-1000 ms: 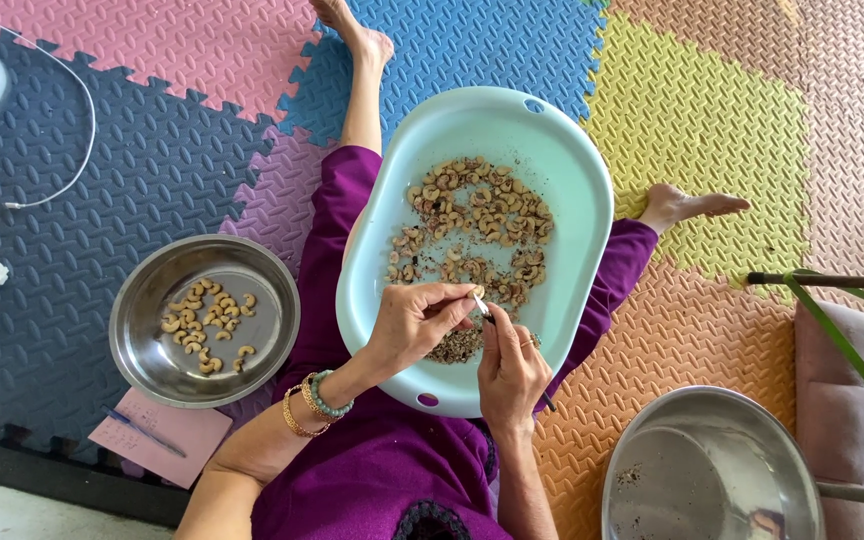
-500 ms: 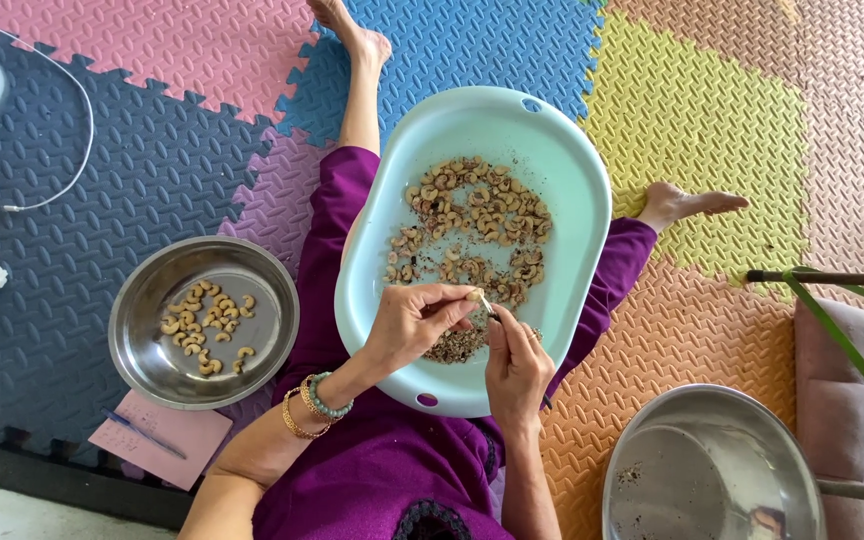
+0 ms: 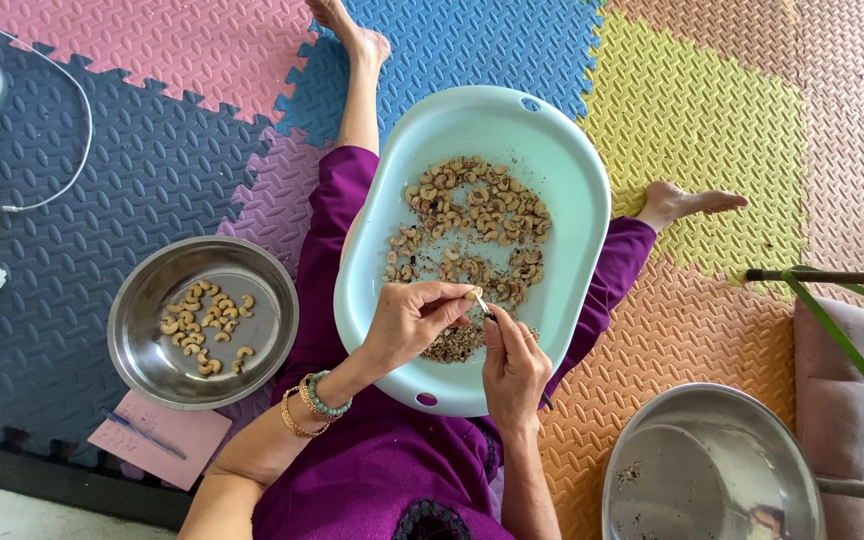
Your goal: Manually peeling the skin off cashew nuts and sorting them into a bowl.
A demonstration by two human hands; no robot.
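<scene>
left hand (image 3: 407,322), wearing gold and teal bracelets at the wrist, is closed around a single cashew nut (image 3: 475,293), pinched between thumb and fingertips above the near end of the pale turquoise tray (image 3: 572,160). right hand (image 3: 514,365) is closed on a small knife (image 3: 487,310), gripped with the blade pointing up toward the nut; the blade tip meets the nut, and the dark handle end shows below the palm. both hands sit close together, almost touching, over a small heap of brown skin scraps (image 3: 455,345) lying in the tray. the tray rests across the person's lap, on purple trousers, and carries a loose spread of unpeeled cashews (image 3: 472,225) across its middle. a steel bowl (image 3: 142,350) stands on the foam floor mat (image 3: 102,180) to the left of the person, holding a small batch of pale peeled cashews (image 3: 204,325). a second, larger steel bowl (image 3: 692,490) stands to the lower right, holding only a few dark flecks. a pink paper with a pen (image 3: 147,432) lies partly under the left bowl's edge.
</scene>
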